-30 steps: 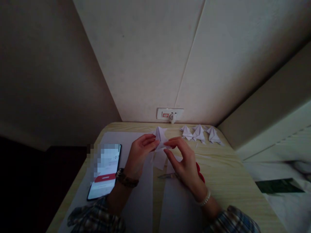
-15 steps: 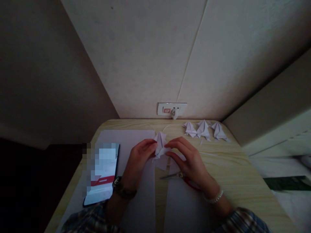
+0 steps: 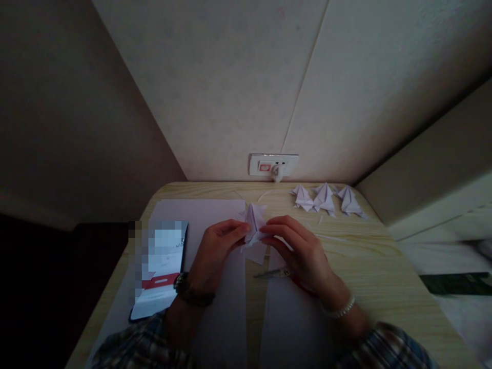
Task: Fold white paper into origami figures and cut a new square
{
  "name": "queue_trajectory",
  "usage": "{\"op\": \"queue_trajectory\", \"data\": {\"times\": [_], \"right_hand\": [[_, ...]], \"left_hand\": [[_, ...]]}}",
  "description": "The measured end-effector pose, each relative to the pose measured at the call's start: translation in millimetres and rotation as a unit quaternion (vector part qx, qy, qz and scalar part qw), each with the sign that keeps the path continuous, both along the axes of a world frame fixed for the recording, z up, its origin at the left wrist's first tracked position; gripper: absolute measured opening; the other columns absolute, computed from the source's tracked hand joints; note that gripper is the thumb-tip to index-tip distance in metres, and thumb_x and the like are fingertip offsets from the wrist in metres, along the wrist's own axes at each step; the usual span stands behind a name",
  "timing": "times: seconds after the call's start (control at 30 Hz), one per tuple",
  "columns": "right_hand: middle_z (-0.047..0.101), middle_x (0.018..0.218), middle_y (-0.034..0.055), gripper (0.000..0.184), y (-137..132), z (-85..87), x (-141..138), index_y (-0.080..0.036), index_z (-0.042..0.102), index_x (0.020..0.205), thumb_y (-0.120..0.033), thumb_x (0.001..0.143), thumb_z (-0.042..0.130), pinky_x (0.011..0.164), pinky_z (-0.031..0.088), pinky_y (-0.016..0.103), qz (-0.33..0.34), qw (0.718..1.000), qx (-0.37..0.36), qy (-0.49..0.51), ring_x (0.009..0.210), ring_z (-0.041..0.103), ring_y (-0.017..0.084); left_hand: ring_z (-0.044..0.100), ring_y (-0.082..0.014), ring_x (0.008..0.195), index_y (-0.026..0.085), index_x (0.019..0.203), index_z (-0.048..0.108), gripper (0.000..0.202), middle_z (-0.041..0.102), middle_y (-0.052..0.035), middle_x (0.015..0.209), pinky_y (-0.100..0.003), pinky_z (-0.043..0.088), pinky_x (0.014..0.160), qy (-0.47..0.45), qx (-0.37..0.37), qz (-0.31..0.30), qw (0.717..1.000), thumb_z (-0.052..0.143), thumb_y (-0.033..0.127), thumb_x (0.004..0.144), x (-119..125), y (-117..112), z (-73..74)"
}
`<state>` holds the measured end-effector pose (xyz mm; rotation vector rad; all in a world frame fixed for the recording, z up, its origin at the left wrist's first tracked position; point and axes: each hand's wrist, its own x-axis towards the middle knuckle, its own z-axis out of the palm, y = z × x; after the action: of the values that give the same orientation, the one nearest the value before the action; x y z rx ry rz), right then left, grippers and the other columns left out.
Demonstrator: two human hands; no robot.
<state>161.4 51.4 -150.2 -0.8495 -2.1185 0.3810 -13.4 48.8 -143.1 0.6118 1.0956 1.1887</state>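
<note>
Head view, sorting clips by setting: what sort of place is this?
Likely a home room, a small desk in a wall corner: a wall socket behind it, a phone and paper figures on it, perhaps bedding at right.

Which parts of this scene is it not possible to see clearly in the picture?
Head view:
- Phone screen: pixelated, unreadable.
- Scissors: handles hidden under the right hand.
- Folded paper piece: lower folds covered by fingertips of both hands, left hand included.
- Three paper figures: too small and dim for detail.
</note>
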Motion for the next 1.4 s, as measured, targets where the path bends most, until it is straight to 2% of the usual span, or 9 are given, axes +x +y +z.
{"op": "queue_trajectory", "data": {"times": [0.33, 0.47, 0.57, 0.7, 0.83, 0.97, 1.13, 1.27, 1.4], "right_hand": [[0.065, 0.100, 0.0075, 0.017, 0, -4.1, -1, -0.020, 0.063, 0.109, -0.018, 0.093, 0.057, 0.078, 0.054, 0.028, -0.037, 0.999, 0.029, -0.010, 0.092, 0.063, 0.017], [0.064, 0.097, 0.0055, 0.016, -1, -2.6, -4, -0.022, 0.062, 0.106, -0.016, 0.091, 0.058, 0.078, 0.053, 0.028, -0.068, 0.997, 0.008, 0.022, 0.091, 0.063, 0.017], [0.065, 0.091, 0.0033, 0.014, 0, -1.0, -8, -0.022, 0.061, 0.101, -0.015, 0.089, 0.062, 0.076, 0.052, 0.027, -0.078, 0.996, -0.013, 0.044, 0.086, 0.063, 0.016], [0.064, 0.081, 0.0006, 0.005, 0, 0.4, -10, -0.020, 0.059, 0.091, -0.018, 0.088, 0.063, 0.068, 0.049, 0.027, -0.095, 0.993, -0.038, 0.064, 0.075, 0.061, 0.015], [0.053, 0.068, -0.0032, 0.008, 0, 3.0, -7, -0.021, 0.056, 0.083, -0.018, 0.090, 0.059, 0.059, 0.043, 0.026, -0.175, 0.980, -0.007, 0.090, 0.062, 0.051, 0.013], [0.056, 0.085, 0.0020, 0.005, 0, 4.1, -6, -0.020, 0.060, 0.092, -0.017, 0.089, 0.061, 0.075, 0.046, 0.031, -0.183, 0.979, 0.039, 0.079, 0.084, 0.054, 0.018], [0.058, 0.110, 0.0076, 0.018, 4, 0.3, -6, -0.021, 0.064, 0.106, -0.019, 0.089, 0.063, 0.092, 0.044, 0.039, -0.142, 0.989, 0.004, 0.040, 0.106, 0.053, 0.022], [0.065, 0.105, 0.0052, 0.017, 6, -0.8, -6, -0.024, 0.065, 0.106, -0.019, 0.091, 0.060, 0.090, 0.046, 0.038, -0.103, 0.992, -0.052, 0.059, 0.102, 0.058, 0.021], [0.070, 0.098, 0.0027, 0.018, 6, -0.8, -5, -0.025, 0.065, 0.107, -0.020, 0.091, 0.059, 0.084, 0.048, 0.035, -0.060, 0.989, -0.108, 0.079, 0.095, 0.062, 0.020]], "left_hand": [[0.065, -0.0082, 0.065, 0.018, 0.070, 0.076, 0.009, 0.074, 0.0026, 0.068, -0.015, 0.051, 0.064, 0.069, 0.049, 0.029, 0.996, 0.081, 0.022, 0.065, 3, -3, -3.4], [0.069, -0.0121, 0.075, 0.020, 0.089, 0.077, 0.024, 0.078, 0.0016, 0.083, -0.020, 0.054, 0.072, 0.111, 0.085, 0.018, 0.990, 0.081, 0.020, 0.065, 7, -4, -6.3], [0.068, -0.0136, 0.082, 0.020, 0.104, 0.074, 0.037, 0.077, 0.0004, 0.094, -0.023, 0.054, 0.079, 0.187, 0.141, 0.005, 0.972, 0.079, 0.017, 0.067, 8, -5, -8.8], [0.066, -0.0126, 0.083, 0.017, 0.107, 0.073, 0.032, 0.073, -0.0022, 0.099, -0.022, 0.053, 0.079, 0.240, 0.192, -0.001, 0.952, 0.071, 0.015, 0.075, 6, -4, -10.3], [0.062, -0.0131, 0.088, 0.019, 0.108, 0.073, 0.030, 0.069, -0.0027, 0.097, -0.022, 0.051, 0.079, 0.313, 0.266, -0.027, 0.911, 0.063, 0.010, 0.081, 3, -3, -10.2], [0.061, -0.0152, 0.092, 0.019, 0.110, 0.072, 0.030, 0.066, -0.0045, 0.096, -0.026, 0.050, 0.084, 0.379, 0.301, -0.038, 0.874, 0.061, 0.011, 0.084, 1, -4, -10.1], [0.064, -0.0165, 0.096, 0.019, 0.119, 0.063, 0.036, 0.065, -0.0054, 0.110, -0.029, 0.052, 0.087, 0.330, 0.265, -0.039, 0.905, 0.062, 0.015, 0.083, 3, -5, -11.5], [0.065, -0.0147, 0.091, 0.021, 0.120, 0.057, 0.039, 0.066, -0.0014, 0.097, -0.028, 0.052, 0.086, 0.296, 0.223, -0.003, 0.929, 0.064, 0.017, 0.081, 5, -6, -9.6], [0.066, -0.0146, 0.092, 0.020, 0.106, 0.057, 0.029, 0.067, 0.0001, 0.092, -0.025, 0.053, 0.081, 0.265, 0.213, 0.054, 0.939, 0.066, 0.017, 0.079, 6, -5, -4.6]]}}
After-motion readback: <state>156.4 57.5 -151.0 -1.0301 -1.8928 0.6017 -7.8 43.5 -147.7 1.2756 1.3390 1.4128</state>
